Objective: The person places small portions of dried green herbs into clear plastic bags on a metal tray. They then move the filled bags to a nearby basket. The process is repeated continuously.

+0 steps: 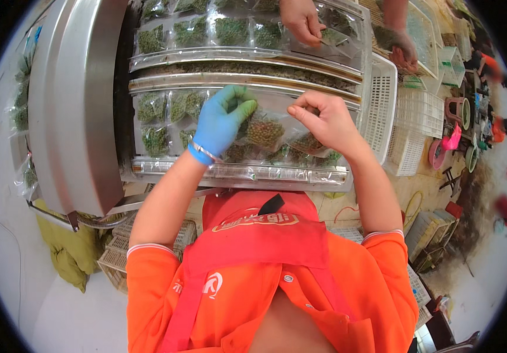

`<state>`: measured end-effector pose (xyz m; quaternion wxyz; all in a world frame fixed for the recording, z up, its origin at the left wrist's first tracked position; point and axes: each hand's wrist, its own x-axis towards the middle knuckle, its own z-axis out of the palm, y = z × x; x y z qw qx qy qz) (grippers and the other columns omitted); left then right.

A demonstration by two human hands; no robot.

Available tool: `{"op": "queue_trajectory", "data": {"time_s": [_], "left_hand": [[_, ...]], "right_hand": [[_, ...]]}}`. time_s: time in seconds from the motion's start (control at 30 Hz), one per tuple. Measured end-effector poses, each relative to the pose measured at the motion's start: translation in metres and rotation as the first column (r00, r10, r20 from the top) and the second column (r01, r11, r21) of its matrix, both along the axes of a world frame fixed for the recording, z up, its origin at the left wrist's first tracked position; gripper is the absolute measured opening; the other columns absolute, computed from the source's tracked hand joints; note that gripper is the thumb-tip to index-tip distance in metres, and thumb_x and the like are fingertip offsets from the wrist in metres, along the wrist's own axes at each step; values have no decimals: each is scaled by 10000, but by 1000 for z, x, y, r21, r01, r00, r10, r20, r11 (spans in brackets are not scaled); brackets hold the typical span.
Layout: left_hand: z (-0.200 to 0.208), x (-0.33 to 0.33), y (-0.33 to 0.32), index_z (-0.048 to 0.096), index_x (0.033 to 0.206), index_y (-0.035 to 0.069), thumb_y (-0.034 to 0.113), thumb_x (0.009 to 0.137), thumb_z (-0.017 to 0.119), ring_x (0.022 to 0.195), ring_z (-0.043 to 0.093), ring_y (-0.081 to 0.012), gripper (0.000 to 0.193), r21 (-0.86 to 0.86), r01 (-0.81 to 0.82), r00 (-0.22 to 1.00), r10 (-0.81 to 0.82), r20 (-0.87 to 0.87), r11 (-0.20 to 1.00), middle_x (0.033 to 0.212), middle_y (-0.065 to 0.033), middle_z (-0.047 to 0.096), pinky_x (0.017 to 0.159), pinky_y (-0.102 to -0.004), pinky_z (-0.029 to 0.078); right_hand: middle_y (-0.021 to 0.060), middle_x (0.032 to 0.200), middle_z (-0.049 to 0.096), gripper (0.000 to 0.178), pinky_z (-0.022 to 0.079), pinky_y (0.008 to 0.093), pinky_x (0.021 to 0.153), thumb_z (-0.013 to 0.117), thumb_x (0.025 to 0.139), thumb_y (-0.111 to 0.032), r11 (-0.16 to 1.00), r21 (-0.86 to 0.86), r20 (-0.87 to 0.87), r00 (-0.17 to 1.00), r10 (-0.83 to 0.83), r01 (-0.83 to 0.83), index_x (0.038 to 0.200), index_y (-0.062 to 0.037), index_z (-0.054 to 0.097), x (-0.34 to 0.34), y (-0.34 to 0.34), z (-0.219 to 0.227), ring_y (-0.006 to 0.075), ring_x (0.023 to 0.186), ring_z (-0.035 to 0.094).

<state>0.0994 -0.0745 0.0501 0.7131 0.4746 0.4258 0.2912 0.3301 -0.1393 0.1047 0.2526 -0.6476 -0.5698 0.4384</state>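
A clear plastic bag of small green berries hangs between my two hands, above the near lane of a metal machine bed. In a blue glove with green-stained fingertips, my left hand pinches the bag's upper left side. My bare right hand is closed, thumb against finger, at its upper right corner. Under and around them lie more filled bags on the near lane. A bag sits just beneath my right hand. Across the bed, another person's hand touches a bag on the far lane.
A steel hood covers the bed's left end. White plastic baskets stand along its right end. The other person's second hand is over a tray there. Crates and green cloth lie on the floor at lower left.
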Motion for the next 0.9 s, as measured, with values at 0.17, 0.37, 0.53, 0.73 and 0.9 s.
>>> {"op": "queue_trajectory", "data": {"time_s": [0.17,0.37,0.53,0.73,0.9], "left_hand": [[-33,6,25,678,971,155,268,790,752,984,618,-320,225,577,603,578,198,-792,550,954,-59,628,824,-483,457],[-52,11,24,603,1332,168,280,821,744,1182,550,-312,541,709,677,635,332,-698,197,1263,-84,613,962,-445,433],[-37,-1,8,562,1377,106,574,856,656,1241,512,-346,707,538,833,548,-50,-835,131,1352,-114,584,993,-472,441],[-44,5,4,573,1385,241,592,839,654,1253,468,-403,654,499,844,507,13,-862,198,1372,-110,542,1031,-581,339],[-53,31,-15,575,1394,262,546,847,663,1252,458,-396,623,464,778,474,88,-876,423,1332,-146,529,1057,-615,277]], "right_hand": [[170,761,696,368,519,494,666,704,877,-437,983,-41,502,847,177,-182,827,-72,706,1,21,-65,382,766,675],[137,840,711,367,539,485,678,745,842,-412,991,-22,680,724,114,-135,969,-89,629,-4,36,-76,376,805,694],[126,919,680,343,547,488,685,745,846,-322,981,41,701,705,106,-188,1067,-117,581,22,29,-85,364,812,691],[124,935,654,247,557,482,680,690,887,-296,950,84,695,701,160,-300,1043,-123,607,36,37,-80,369,793,692],[142,949,629,192,547,512,677,613,953,-285,967,52,704,696,142,-250,1070,-141,564,5,46,-82,394,784,681]]}}
